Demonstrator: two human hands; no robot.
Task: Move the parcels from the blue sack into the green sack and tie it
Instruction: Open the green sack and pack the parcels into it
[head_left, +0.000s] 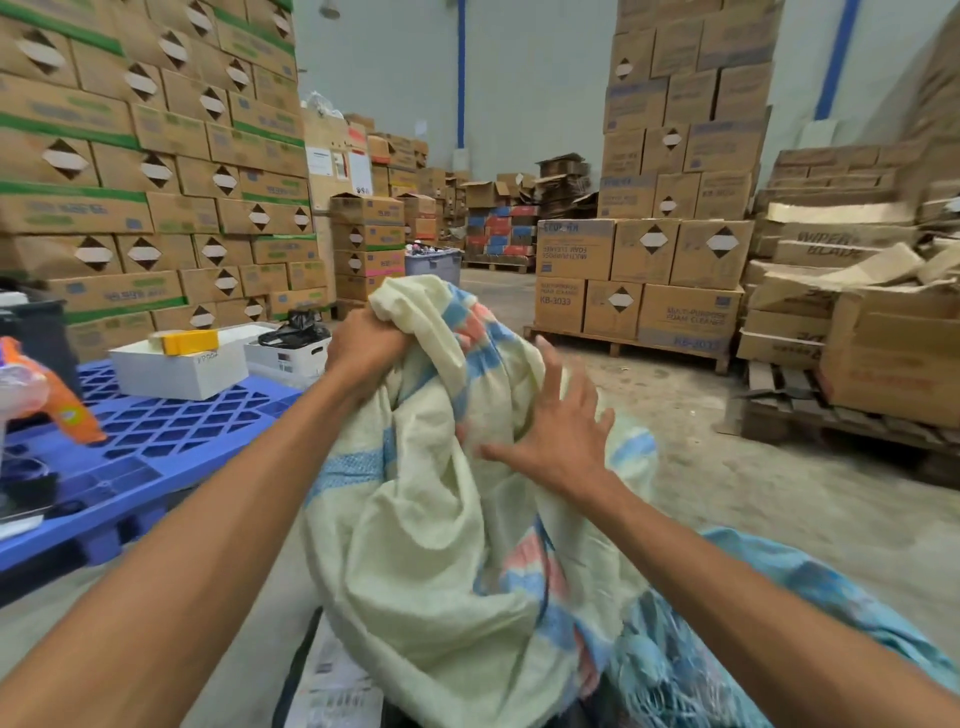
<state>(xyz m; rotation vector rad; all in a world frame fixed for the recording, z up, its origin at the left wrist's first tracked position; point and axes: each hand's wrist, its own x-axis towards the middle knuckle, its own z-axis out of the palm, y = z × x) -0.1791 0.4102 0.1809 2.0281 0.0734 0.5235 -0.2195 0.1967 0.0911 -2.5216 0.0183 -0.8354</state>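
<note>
The pale green woven sack (441, 545) with blue and pink stripes stands upright directly in front of you, its mouth bunched together. Your left grip (363, 353) is clenched round that bunched neck at the top. Your right grip (556, 441) is spread flat with straight fingers at the sack's upper side, holding nothing. The light blue woven sack (779, 597) lies slumped just beside it at your lower right. On your left, a blue plastic lattice pallet (156, 441) carries a white rectangular box (182, 369). Stacked brown cardboard cartons (130, 182) rise behind.

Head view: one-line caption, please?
Left hand grips the green sack at its gathered top; right hand touches its side.
</note>
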